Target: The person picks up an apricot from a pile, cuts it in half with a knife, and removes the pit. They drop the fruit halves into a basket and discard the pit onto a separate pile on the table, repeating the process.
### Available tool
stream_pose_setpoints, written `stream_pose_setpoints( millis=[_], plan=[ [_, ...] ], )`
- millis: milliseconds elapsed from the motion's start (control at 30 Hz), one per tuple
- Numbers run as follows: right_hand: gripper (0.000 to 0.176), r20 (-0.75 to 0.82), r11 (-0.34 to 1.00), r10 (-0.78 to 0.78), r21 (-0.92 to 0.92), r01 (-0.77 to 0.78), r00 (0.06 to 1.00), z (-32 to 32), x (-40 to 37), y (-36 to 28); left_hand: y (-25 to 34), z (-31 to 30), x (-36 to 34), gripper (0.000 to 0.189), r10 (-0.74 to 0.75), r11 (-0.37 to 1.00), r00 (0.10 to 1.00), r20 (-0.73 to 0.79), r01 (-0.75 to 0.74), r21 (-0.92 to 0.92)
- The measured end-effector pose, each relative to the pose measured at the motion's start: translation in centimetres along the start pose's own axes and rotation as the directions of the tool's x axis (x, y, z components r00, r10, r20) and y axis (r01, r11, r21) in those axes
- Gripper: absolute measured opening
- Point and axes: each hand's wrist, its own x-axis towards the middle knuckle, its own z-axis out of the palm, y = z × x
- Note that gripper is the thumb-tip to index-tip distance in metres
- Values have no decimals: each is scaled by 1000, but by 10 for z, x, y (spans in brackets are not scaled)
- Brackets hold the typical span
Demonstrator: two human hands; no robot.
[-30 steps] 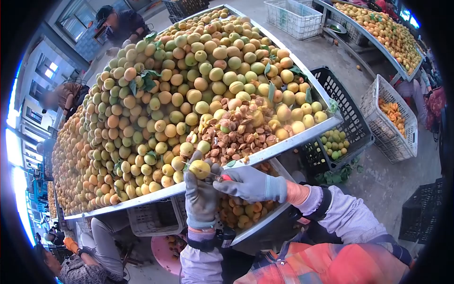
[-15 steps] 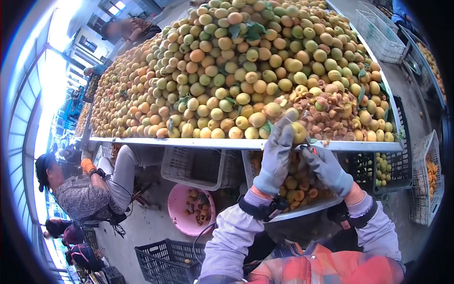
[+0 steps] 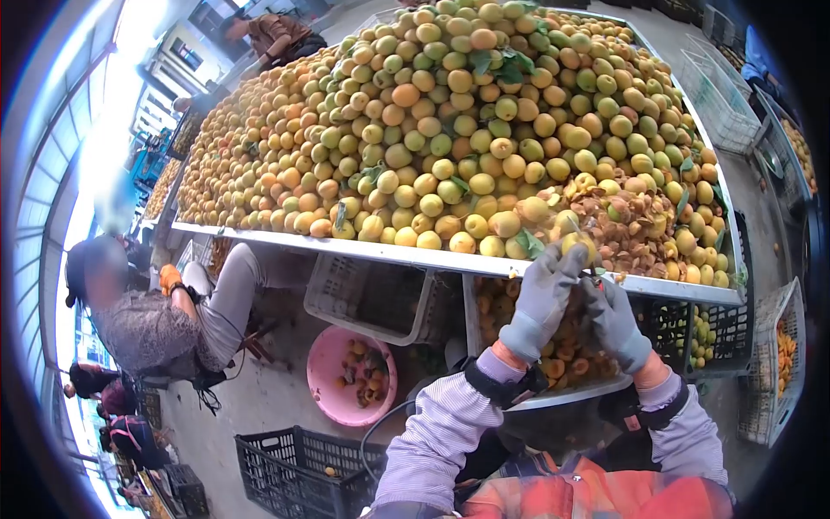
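Observation:
My left hand [image 3: 546, 294], in a grey glove, pinches a yellow apricot [image 3: 581, 249] just above the front edge of the heaped table. Close against it, my right hand [image 3: 617, 322], gloved too, is closed around a small red-handled knife [image 3: 596, 281]; the fingers hide most of it. Behind the hands lies a mound of brown-orange apricot scraps [image 3: 627, 227] among the whole apricots [image 3: 415, 147]. Below my hands, a crate of halved apricots [image 3: 566, 368] sits partly under the table rim [image 3: 406, 253].
A pink basin [image 3: 322, 394] with some fruit and a black crate [image 3: 298, 467] stand on the floor at left. A grey crate [image 3: 363, 298] is under the table. A seated person [image 3: 164, 324] with orange gloves works at left. White crates [image 3: 769, 381] stand at right.
The view has shifted, so the table appears tilted and lower. Both hands stay together at the table edge; the apricot remains in my left hand and the knife in my right.

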Motion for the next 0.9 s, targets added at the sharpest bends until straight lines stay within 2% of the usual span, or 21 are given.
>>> stream_pose_setpoints(
  millis=[33,67,100,133,167,267,333,367,400,433,467,500,567,633,700,733,767,800,833,867,900],
  plan=[
    [32,-24,988,-144,-60,142,989,-1,0,-1,-14,-10,2,30,149,977,987,59,-156,147],
    [33,-33,952,-287,-120,282,957,0,0,-2,0,5,2,35,-58,990,998,30,62,-129],
    [36,-81,990,-128,-67,123,988,2,-2,-8,-4,8,4,38,133,987,991,-4,-133,-86],
    [39,0,1000,-25,15,25,1000,1,-1,-13,-8,9,5,41,320,947,947,-32,-321,-33],
    [39,-4,998,-52,-29,51,999,3,-1,-15,-7,4,6,43,304,950,952,-28,-301,83],
    [40,48,984,-117,-129,122,992,11,-2,-24,-3,-11,6,42,198,980,980,31,-197,-42],
    [40,92,971,-144,-181,158,985,8,1,-18,-5,-9,5,38,214,977,977,1,-214,20],
    [29,54,994,13,-105,-7,998,2,7,-6,-8,-7,7,34,166,984,986,-25,-167,-63],
    [51,27,985,170,-24,-170,985,1,12,2,-3,-6,5,29,118,982,992,-45,-124,-146],
    [51,30,985,172,-33,-171,985,8,13,6,0,-4,-1,28,93,996,991,-100,-93,4],
    [26,-21,993,-52,-104,49,998,20,13,8,0,-6,-2,28,93,996,990,-103,-94,-5],
    [34,-56,948,-277,-181,263,959,26,13,12,0,-7,-1,30,126,992,985,-119,-126,3],
    [31,-47,884,-400,-284,372,915,26,21,23,-3,-7,2,31,154,988,981,-119,-154,14],
    [28,-32,801,-512,-380,463,858,23,23,28,-8,-11,4,32,368,907,914,-171,-313,282],
    [22,83,656,-583,-539,528,809,23,19,19,0,-16,1,36,314,914,934,-169,-249,320],
    [18,42,999,-4,39,3,999,22,7,0,4,-16,1,40,267,914,949,-170,-193,357],
    [15,103,973,119,187,-137,987,15,8,5,1,-17,3,39,302,892,937,-175,-213,399],
    [14,95,973,41,220,-61,995,16,11,13,-4,-17,5,38,333,869,927,-173,-231,437],
    [16,138,849,132,495,-184,982,12,14,22,-4,-16,4,36,271,910,946,-181,-190,369],
    [18,153,983,-140,143,118,978,16,9,8,-5,-16,3,36,202,942,963,-181,-140,304],
    [19,35,977,-213,-9,213,976,24,11,15,-8,-17,2,35,208,948,968,-138,-165,272]
  ],
)
